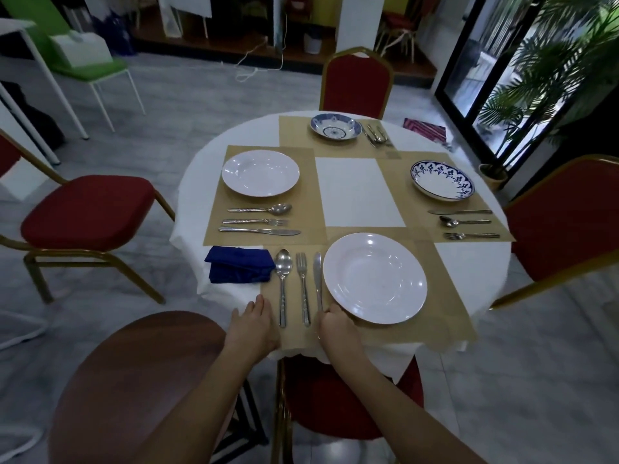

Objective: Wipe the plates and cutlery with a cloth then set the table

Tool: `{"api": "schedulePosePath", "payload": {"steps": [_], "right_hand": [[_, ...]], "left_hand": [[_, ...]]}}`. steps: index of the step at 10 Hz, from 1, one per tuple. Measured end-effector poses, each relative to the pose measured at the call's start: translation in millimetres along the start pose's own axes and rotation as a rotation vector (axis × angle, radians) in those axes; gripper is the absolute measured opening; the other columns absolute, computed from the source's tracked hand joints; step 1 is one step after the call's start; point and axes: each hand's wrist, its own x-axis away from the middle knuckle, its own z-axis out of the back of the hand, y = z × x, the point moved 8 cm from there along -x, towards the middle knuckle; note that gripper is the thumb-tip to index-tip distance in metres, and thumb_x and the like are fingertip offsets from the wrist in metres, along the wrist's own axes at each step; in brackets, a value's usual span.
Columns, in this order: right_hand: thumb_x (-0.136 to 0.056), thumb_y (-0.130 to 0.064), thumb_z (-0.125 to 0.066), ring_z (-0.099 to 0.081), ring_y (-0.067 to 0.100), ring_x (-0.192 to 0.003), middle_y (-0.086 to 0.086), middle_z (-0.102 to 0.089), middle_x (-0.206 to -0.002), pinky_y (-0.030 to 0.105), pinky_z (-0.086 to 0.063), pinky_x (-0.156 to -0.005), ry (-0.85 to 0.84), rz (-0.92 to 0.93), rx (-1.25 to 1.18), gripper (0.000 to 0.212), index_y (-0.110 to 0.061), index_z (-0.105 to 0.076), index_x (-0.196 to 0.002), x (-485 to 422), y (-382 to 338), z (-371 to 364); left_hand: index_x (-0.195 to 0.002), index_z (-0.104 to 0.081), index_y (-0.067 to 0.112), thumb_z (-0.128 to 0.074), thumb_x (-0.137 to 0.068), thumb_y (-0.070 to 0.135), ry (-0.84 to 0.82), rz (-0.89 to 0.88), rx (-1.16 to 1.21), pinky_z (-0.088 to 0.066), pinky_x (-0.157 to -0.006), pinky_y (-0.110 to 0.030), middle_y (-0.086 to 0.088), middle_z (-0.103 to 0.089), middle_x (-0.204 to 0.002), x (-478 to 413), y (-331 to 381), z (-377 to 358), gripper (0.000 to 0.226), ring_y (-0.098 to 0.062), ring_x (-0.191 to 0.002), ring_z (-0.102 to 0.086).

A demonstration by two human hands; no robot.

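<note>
On the near placemat [445,316] lies a white plate [375,277], with a knife [317,267], fork [302,283] and spoon [283,272] in a row to its left. My right hand [336,324] is curled at the knife's handle end, right against the plate's near rim. My left hand [254,324] lies flat on the placemat's left edge and holds nothing. A folded blue cloth [239,264] rests left of the spoon. Three other settings have plates: white [260,173] on the left, blue-patterned [336,126] at the far side and another [442,179] on the right, each with cutlery beside it.
The round table [469,262] has a white cloth and a white mat [358,192] in its middle. Red chairs stand at the left [83,212], far side [356,83], right [566,222] and under the near edge. A brown round stool top [134,380] is at lower left.
</note>
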Motion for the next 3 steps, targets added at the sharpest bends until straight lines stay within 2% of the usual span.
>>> {"api": "schedulePosePath", "payload": {"steps": [1,2,3], "right_hand": [[-0.086,-0.001,-0.057,-0.061,0.026,-0.095,0.012,-0.057,-0.107,0.030,-0.049,-0.073,0.069,0.030,0.013,0.019,-0.003,-0.062,-0.105,2.3,1.6,9.3],[-0.065,-0.005,-0.081,-0.060,0.021,-0.068,0.008,-0.063,-0.078,0.027,-0.050,-0.055,0.292,0.136,-0.099,0.019,-0.008,-0.071,-0.081,0.8,-1.4,27.9],[-0.081,-0.008,-0.065,-0.058,0.025,-0.070,0.009,-0.065,-0.077,0.032,-0.051,-0.057,0.441,0.233,-0.219,0.009,-0.007,-0.072,-0.086,5.2,-12.3,51.4]], "left_hand": [[-0.150,0.002,0.005,-0.049,-0.092,0.044,-0.067,-0.001,0.007,-0.015,-0.116,-0.047,-0.012,0.000,-0.159,1.4,-2.0,-2.8,0.087,-0.026,-0.145,-0.011],[-0.150,0.001,0.004,-0.044,-0.095,0.040,-0.017,0.038,0.035,-0.015,-0.116,-0.047,-0.012,-0.003,-0.159,4.6,-11.2,9.8,0.079,-0.025,-0.145,-0.010],[-0.151,0.000,0.006,-0.038,-0.098,0.040,0.052,0.037,0.028,-0.012,-0.118,-0.046,-0.011,-0.001,-0.159,14.2,-23.1,29.5,0.073,-0.023,-0.147,-0.006]]}}
